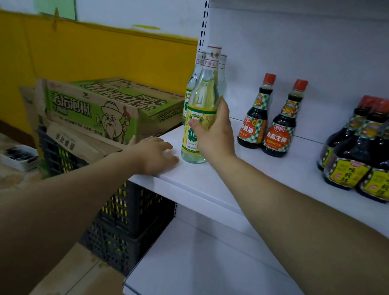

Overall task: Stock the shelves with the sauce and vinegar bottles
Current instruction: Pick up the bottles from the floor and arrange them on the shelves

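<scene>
A clear white vinegar bottle (199, 115) with a yellow-green label stands upright near the left end of the white shelf (252, 175). My right hand (215, 130) is wrapped around its lower half. Two more clear vinegar bottles (193, 82) stand right behind it. My left hand (155, 154) rests flat on the shelf's left front corner, fingers spread, holding nothing. Two small dark soy sauce bottles (270, 120) with red caps stand in the middle of the shelf. At the right stands a group of larger dark sauce bottles (370, 149) with yellow labels.
Left of the shelf, a green and brown cardboard box (103, 107) lies on another carton, on stacked black plastic crates (132, 217). A white tray (18, 156) sits on the floor at far left. A lower white shelf (202, 276) is below. A yellow wall stands behind.
</scene>
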`<state>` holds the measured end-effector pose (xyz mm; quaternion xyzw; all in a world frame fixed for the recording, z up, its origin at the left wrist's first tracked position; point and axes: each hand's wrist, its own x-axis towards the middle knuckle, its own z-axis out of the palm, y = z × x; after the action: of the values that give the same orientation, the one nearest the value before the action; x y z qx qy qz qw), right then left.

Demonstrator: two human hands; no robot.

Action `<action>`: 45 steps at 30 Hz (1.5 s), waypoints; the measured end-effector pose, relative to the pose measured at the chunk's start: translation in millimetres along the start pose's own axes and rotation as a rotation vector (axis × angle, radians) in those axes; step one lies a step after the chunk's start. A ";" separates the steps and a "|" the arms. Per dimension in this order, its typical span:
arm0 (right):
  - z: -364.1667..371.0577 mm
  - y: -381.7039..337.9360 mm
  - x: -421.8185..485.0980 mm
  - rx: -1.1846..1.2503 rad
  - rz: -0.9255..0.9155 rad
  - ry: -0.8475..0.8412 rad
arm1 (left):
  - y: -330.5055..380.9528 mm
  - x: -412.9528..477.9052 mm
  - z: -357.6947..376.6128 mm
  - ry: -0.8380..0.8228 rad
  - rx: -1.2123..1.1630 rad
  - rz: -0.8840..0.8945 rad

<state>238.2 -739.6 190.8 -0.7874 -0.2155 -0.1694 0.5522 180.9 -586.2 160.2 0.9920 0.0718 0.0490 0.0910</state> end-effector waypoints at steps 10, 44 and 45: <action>45.8 27.9 63.5 -0.189 -0.024 0.045 | -9.7 5.6 7.4 0.005 -0.055 0.084; -8.3 -40.0 -19.2 -0.494 0.015 -0.366 | -25.9 -106.9 -34.2 0.001 -0.174 -0.032; -12.5 -51.0 -33.7 -0.518 0.008 -0.399 | -27.5 -125.8 -37.8 -0.024 -0.168 -0.053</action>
<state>182.4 -741.3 218.5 -0.9203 -0.2660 -0.0585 0.2809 49.2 -572.0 181.4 0.9792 0.0925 0.0405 0.1761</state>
